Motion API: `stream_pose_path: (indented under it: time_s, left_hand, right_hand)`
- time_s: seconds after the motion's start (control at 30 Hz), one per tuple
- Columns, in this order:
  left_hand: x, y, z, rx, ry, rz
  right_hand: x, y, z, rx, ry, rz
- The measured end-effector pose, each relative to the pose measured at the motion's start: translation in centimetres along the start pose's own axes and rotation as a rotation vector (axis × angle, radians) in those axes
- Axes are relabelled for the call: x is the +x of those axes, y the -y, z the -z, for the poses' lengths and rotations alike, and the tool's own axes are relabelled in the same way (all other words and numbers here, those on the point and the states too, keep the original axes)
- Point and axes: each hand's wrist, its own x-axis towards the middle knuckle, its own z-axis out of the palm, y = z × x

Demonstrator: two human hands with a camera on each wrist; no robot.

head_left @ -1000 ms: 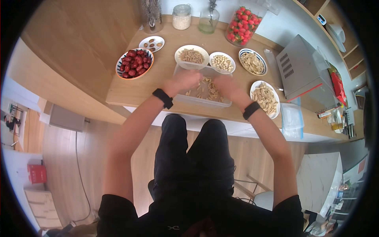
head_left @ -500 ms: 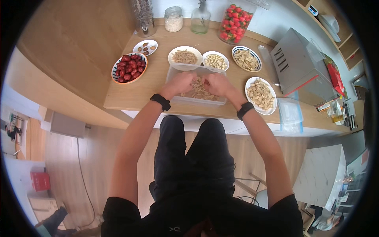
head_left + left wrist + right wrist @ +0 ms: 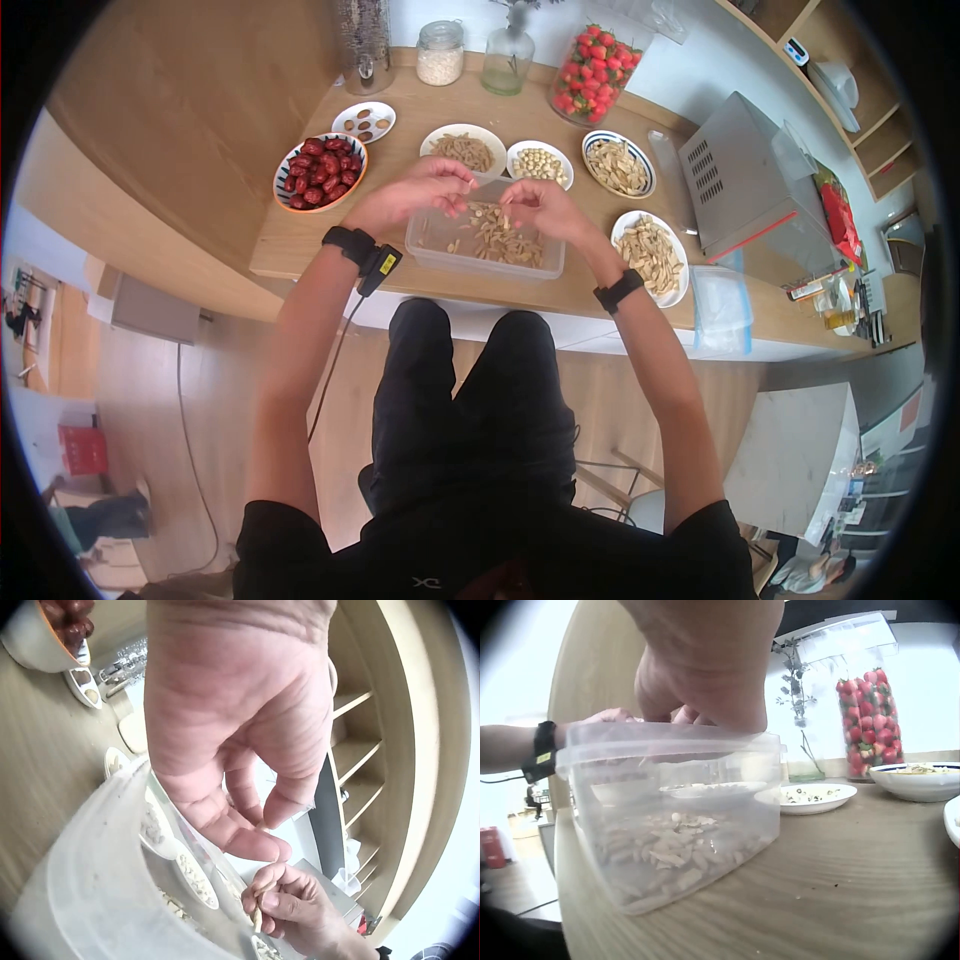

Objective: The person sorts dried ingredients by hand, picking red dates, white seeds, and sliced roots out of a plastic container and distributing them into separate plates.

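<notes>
A clear plastic box (image 3: 488, 265) stands near the counter's front edge, with pale dried slices (image 3: 505, 243) spread over its bottom. My left hand (image 3: 425, 190) is above the box's left back part. Its thumb and fingers curl toward each other in the left wrist view; I cannot tell whether a small bit sits between their tips. Over the right part of the box, my right hand (image 3: 545, 210) pinches a pale dried slice (image 3: 259, 911) between thumb and fingers. Both hands' fingertips are close together, with a small gap between them.
Behind the box are a bowl of tan strips (image 3: 463, 138) and a plate of round pale seeds (image 3: 540, 153). To the right are a bowl (image 3: 650, 180) and a plate (image 3: 683, 285) of slices. Red dates (image 3: 318, 175) fill a bowl at left. Strawberries (image 3: 597, 75) stand at the back.
Both hands were down inside the box, close together; now they are higher. The left hand has drawn back to the left, its fingers more extended.
</notes>
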Motion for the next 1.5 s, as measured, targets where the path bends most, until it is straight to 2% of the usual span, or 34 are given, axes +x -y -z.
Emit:
stream_pose_path:
  time_s: [0.07, 0.23, 0.3, 0.37, 0.5, 0.53, 0.57, 0.6, 0.63, 0.67, 0.7, 0.73, 0.77, 0.8, 0.83, 0.87, 0.9, 1.0, 1.07, 1.17, 1.3, 1.37, 1.5]
  left_hand:
    - [-0.1, -0.2, 0.7, -0.011, 0.011, -0.011]
    - [0.7, -1.0, 2.5, -0.012, 0.03, 0.02]
    - [1.3, -1.9, 2.7, -0.01, -0.058, -0.012]
    - [2.3, -3.0, 3.0, 0.005, -0.094, 0.009]
    - [5.5, -3.3, 4.7, 0.089, -0.201, 0.043]
    - [6.0, -2.9, 4.8, 0.09, -0.199, 0.043]
    - [6.4, -2.9, 4.6, 0.06, -0.269, 0.011]
    - [6.7, -2.8, 4.4, 0.031, -0.34, -0.021]
    - [7.1, -2.7, 4.1, 0.032, -0.339, -0.019]
    - [7.4, -2.6, 3.4, 0.051, -0.468, -0.099]
    - [7.2, -2.3, 2.6, 0.071, -0.595, -0.172]
    - [6.8, -2.0, 2.0, 0.075, -0.592, -0.163]
    - [5.8, -2.2, 1.0, 0.255, -0.572, -0.263]
    - [5.4, -2.0, 0.5, 0.436, -0.547, -0.366]
    - [5.2, -1.2, 0.1, 0.442, -0.541, -0.365]
    - [5.6, 0.9, 0.2, 0.598, -0.363, -0.488]
    - [5.1, 1.4, -0.3, 0.749, -0.178, -0.609]
    - [2.9, 2.5, -3.0, 0.938, -0.125, -0.515]
    - [2.6, 3.5, -3.6, 1.225, -0.052, -0.285]
    - [2.8, 5.2, -3.3, 1.159, -0.134, -0.311]
    - [2.7, 5.6, -3.5, 1.131, -0.121, -0.304]
    - [2.8, 5.8, -3.4, 1.081, -0.148, -0.369]
    - [3.3, 6.4, -3.1, 1.156, -0.098, -0.254]
  right_hand:
    - [0.0, 0.1, 0.0, -0.01, 0.019, -0.028]
    - [0.8, 0.5, 0.0, -0.078, -0.074, 0.065]
    - [2.0, 1.2, 0.5, -0.114, -0.119, 0.092]
    - [4.0, 2.7, 1.4, -0.218, -0.207, 0.032]
    - [8.2, 3.1, 2.7, -0.247, -0.271, -0.023]
    - [9.1, 2.4, 2.7, -0.272, -0.368, 0.102]
    - [9.3, 2.7, 2.4, -0.296, -0.463, 0.228]
    - [9.0, 2.8, 2.2, -0.295, -0.464, 0.228]
    - [8.4, 2.7, 2.0, -0.408, -0.45, 0.282]
    - [7.5, 3.3, 1.5, -0.52, -0.434, 0.336]
    - [6.2, 3.8, 0.9, -0.513, -0.434, 0.331]
    - [4.4, 4.3, 0.5, -0.64, -0.305, 0.283]
    - [3.0, 4.4, 0.1, -0.764, -0.173, 0.235]
    - [2.1, 4.0, -0.1, -0.758, -0.178, 0.233]
    - [1.4, 3.6, -0.3, -0.847, -0.104, 0.19]
    - [0.9, 3.2, -0.4, -0.933, -0.028, 0.145]
    - [0.9, 2.3, -0.5, -0.925, -0.037, 0.144]
    - [1.3, 0.3, -1.3, -1.059, -0.023, 0.122]
    - [1.9, -0.3, -1.9, -1.043, 0.025, 0.166]
    - [2.2, -2.0, -2.5, -0.93, -0.078, 0.283]
    - [1.9, -2.5, -2.8, -0.911, -0.115, 0.318]
    - [2.0, -1.6, -2.4, -0.986, -0.098, 0.104]
    - [1.6, -0.8, -1.3, -0.883, -0.21, 0.048]
